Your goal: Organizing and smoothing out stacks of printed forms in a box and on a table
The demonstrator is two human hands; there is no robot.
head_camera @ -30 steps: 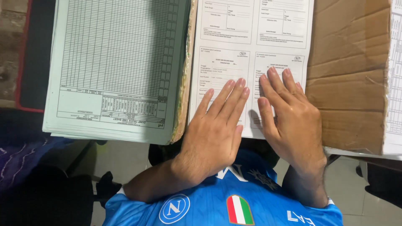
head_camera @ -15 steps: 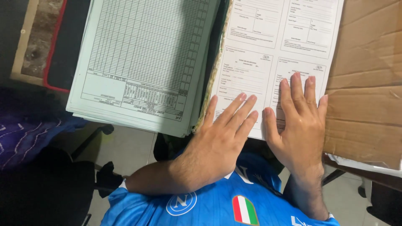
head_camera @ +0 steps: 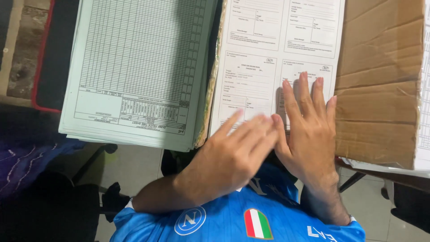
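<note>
A white sheet of printed forms [head_camera: 268, 45] lies on top of a stack in front of me. My right hand [head_camera: 309, 130] rests flat on its near right corner, palm down, fingers spread and pointing away from me. Blurred by motion, my left hand [head_camera: 228, 157] hovers at the sheet's near edge, its fingers stretched toward the right hand and almost touching its thumb. Neither hand holds anything. To the left lies a thick stack of pale green sheets with a printed grid [head_camera: 139, 67].
A brown cardboard flap [head_camera: 380, 80] lies right of the white sheet, with more white paper [head_camera: 425, 89] at the far right edge. A black, red-edged object [head_camera: 53, 54] sits left of the green stack. My blue jersey [head_camera: 233, 219] fills the bottom; tiled floor shows below.
My left hand has pulled back from lying flat on the white sheet to its near edge and is moving. My right hand stays flat on the sheet.
</note>
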